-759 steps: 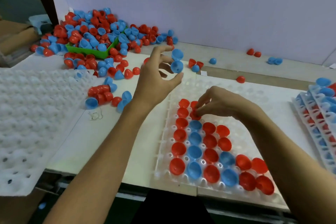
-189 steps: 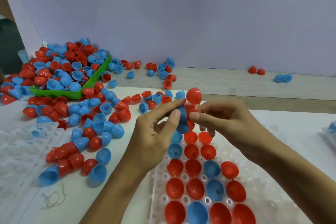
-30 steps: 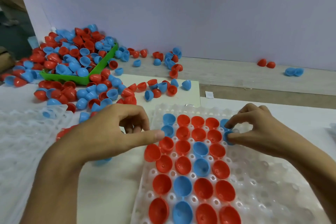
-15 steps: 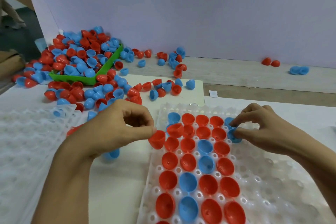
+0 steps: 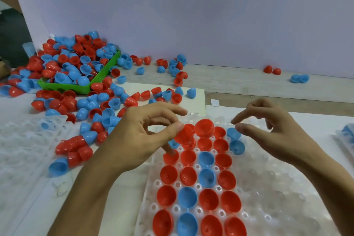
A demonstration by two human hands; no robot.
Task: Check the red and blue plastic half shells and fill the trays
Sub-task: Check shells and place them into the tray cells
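1. Hands: two, left [image 5: 145, 136] and right [image 5: 268, 130].
2. White trays: three, one near [image 5: 277, 197], one left [image 5: 19, 149], one at the right edge [image 5: 342, 136].
3. Green tray [image 5: 76, 87]: one.
4. Four nearest rows of the near tray: twelve red shells [image 5: 166, 195], four blue shells [image 5: 187, 197].
5. Far right, loose: two red [image 5: 272, 70], two blue [image 5: 299, 78].
6. Heap [image 5: 72, 63], far left: too many to count.

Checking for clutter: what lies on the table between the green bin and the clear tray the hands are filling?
In the head view, loose red and blue half shells lie scattered between the green bin and the clear tray.
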